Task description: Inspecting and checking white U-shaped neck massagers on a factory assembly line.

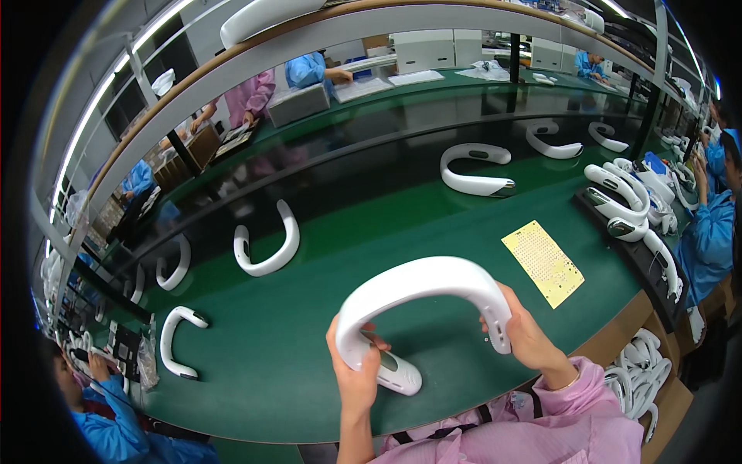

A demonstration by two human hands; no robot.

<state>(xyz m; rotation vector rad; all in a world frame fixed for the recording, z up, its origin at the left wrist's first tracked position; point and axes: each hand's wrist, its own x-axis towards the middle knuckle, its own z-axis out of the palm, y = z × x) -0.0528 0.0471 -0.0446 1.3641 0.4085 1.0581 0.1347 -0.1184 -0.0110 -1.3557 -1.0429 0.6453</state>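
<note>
A white U-shaped neck fan [425, 276] is held up over the green bench, its curve pointing away from me. My left hand [357, 371] is closed round its left arm, whose end hangs low with a grey oval panel facing up. My right hand [529, 336] grips the other arm from the outside, where small openings show along the edge. Fingers of both hands are partly hidden behind the fan. Right of it, a yellow perforated sheet [543, 264] lies flat on the bench. Another white neck fan [179, 340] rests at the left.
Neck fans [267, 267] lie spaced along the dark belt [348, 178] beyond the green bench [270, 371]. At the right stands a black tray [663, 290] heaped with neck fans; a cardboard box [671, 402] below holds more. Co-workers in blue sit at both sides.
</note>
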